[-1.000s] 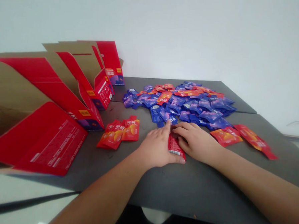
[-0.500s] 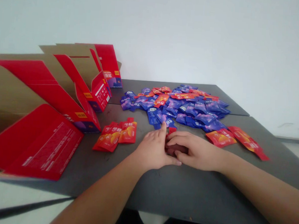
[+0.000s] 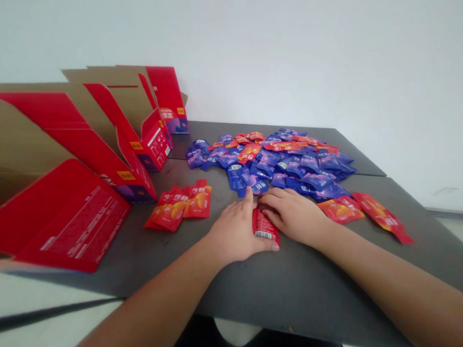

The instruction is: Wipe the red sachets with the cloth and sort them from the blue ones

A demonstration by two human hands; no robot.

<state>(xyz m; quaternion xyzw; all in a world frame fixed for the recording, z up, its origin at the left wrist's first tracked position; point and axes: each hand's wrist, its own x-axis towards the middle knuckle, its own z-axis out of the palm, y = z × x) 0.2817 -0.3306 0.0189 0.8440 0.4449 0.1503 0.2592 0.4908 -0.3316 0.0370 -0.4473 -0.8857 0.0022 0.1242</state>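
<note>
A red pouch (image 3: 266, 228) with a barcode, its back facing up, is between my hands near the middle of the table. My left hand (image 3: 234, 229) lies along its left side, index finger stretched away from me and thumb spread across its lower edge. The fingers of my right hand (image 3: 286, 210) curl over its upper right part, hiding that end. Left of my hands is a small overlapping group of red-orange pouches (image 3: 171, 209). To the right lie two more, one red-orange pouch (image 3: 340, 209) and a longer-looking one (image 3: 384, 218).
A heap of blue-purple pouches (image 3: 290, 163) with some red ones mixed in spreads behind my hands. Several open red cartons (image 3: 74, 219) stand in a row along the left of the dark grey table (image 3: 287, 295). A white wall (image 3: 284, 52) rises behind.
My right hand has shifted slightly away from me and left, uncovering the barcode side of the red pouch. My left hand keeps nearly the same pose.
</note>
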